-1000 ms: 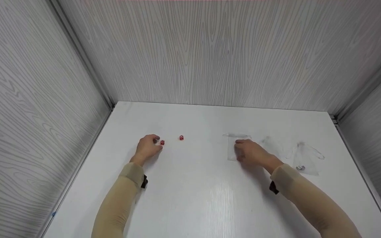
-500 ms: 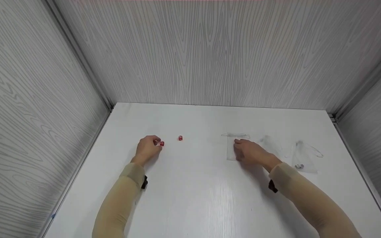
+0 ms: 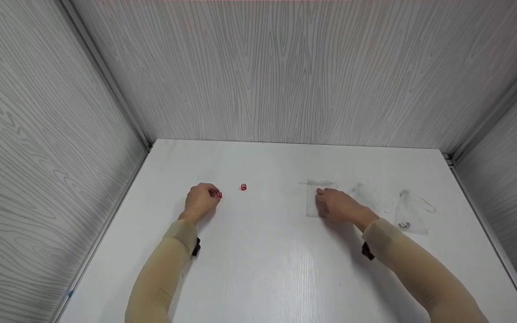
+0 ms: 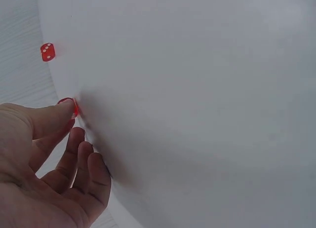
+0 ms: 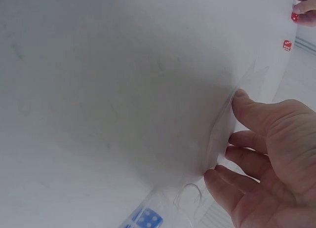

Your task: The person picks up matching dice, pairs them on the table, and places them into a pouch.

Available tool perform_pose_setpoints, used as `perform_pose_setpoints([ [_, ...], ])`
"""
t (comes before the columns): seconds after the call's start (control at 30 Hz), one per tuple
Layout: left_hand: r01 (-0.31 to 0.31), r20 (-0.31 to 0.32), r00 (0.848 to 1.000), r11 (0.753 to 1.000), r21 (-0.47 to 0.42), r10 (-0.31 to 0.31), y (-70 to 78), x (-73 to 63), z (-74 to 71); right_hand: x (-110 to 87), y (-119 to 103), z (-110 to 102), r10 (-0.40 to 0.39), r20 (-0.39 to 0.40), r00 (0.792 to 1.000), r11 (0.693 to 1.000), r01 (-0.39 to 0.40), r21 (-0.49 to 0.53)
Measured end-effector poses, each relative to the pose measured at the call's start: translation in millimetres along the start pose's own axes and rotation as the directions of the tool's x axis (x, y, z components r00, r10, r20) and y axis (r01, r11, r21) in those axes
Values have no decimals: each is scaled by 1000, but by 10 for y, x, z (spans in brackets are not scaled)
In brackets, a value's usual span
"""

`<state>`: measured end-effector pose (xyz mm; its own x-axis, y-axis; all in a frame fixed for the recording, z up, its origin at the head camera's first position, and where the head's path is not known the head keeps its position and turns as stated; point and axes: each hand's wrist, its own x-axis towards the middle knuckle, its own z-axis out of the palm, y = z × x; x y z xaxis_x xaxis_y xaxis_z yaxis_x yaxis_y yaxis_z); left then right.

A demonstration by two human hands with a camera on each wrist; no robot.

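Observation:
My left hand pinches a red die between thumb and finger at the left of the table; the thumb covers much of it. A second red die lies a short way to the right. My right hand rests on a clear see-through drawstring bag, thumb and fingertips spread apart along it. Just right of that hand lies another sheer bag, with a blue die showing in the right wrist view. Farther right is a third bag holding white or grey dice.
The white table is bounded by wood-grain panels at the back, left and right. Metal rails run along its sides. A small blue mark sits at the left edge.
My left thumb and finger have closed around the nearer red die, which has turned a little between them. The right hand stays on the bag; the view has shifted slightly.

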<state>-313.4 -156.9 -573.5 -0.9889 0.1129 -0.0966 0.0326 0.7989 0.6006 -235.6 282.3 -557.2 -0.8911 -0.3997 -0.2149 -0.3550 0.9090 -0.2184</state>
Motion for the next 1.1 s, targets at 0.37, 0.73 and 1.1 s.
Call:
perform_pose_setpoints([
  [0.37, -98, 5, 995, 992, -80, 99, 333, -156, 270, 1, 32, 17, -34, -25, 999, 999, 34, -14],
  [0.73, -319, 142, 932, 941, -110, 333, 989, -455, 598, 16, 69, 31, -43, -25, 999, 998, 42, -39],
  [1.1, -435, 302, 846, 896, -83, 439, 1281, -621, 944, 43, 39, 20, -40, -28, 999, 999, 39, -38],
])
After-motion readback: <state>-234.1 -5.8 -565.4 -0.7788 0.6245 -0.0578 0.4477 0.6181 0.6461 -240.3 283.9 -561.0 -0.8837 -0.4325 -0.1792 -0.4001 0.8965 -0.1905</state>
